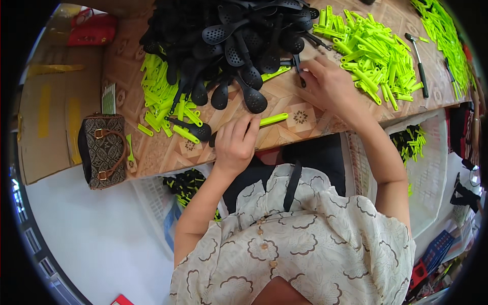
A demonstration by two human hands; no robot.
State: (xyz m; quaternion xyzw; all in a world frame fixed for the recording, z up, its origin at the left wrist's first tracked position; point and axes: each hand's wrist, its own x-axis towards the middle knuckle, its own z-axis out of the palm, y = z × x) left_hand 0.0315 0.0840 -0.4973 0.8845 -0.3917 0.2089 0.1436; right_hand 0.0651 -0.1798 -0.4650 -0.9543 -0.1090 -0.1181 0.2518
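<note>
My left hand (235, 144) is closed around a kitchen utensil near the table's front edge. The utensil's lime-green handle (274, 119) sticks out to the right of my fingers, and a dark end shows on their left; the rest is hidden under the hand. Farther right, my right hand (329, 85) has its fingers bent and pinched on a slim black piece (298, 68) beside the utensil pile. Just left of my left hand lies a black slotted spoon (200, 131). A heap of black slotted spoons and ladles (239, 48) fills the table's far middle.
Lime-green handles lie in piles at the left (158, 91) and right (378, 53). A black-gripped tool with a metal shaft (421, 68) lies right. A patterned handbag (104, 150) and cardboard box (61, 112) stand left. Mesh baskets (429, 168) with utensils sit below the table (305, 129).
</note>
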